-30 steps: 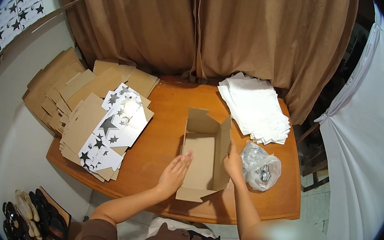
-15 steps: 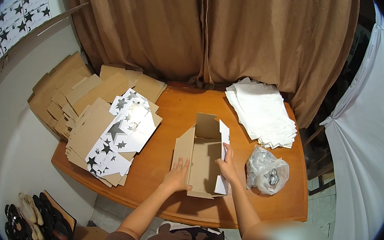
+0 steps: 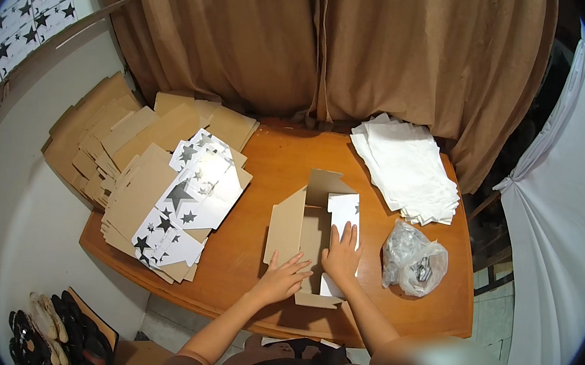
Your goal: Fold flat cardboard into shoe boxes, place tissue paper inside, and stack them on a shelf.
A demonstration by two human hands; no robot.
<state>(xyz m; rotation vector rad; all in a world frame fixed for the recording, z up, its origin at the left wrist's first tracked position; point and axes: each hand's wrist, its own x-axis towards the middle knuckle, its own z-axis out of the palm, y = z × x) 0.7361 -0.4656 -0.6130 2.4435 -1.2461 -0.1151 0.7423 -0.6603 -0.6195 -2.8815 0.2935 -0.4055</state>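
Note:
A cardboard box [image 3: 314,233], plain brown inside, stands partly folded up at the middle of the table, its left panel [image 3: 286,226] leaning outward. Its right-hand flap [image 3: 345,208] shows a white face with a dark star and lies bent over inward. My right hand [image 3: 343,253] rests on that flap with the fingers stretched out. At the near left edge of the box, my left hand [image 3: 283,280] touches the cardboard, its fingers spread. Neither hand grips anything.
Flat brown cardboard blanks [image 3: 132,183] are piled on the left, some with star-printed white faces [image 3: 187,196]. White paper sheets [image 3: 408,170] lie at the back right. Nearer is a clear plastic bag [image 3: 413,259] with contents I cannot make out. Shoes [image 3: 52,332] stand at lower left.
The right flap has tilted inward, showing its white face. My right hand has gone from holding its edge to lying on it; my left hand has shifted right over the box's left edge.

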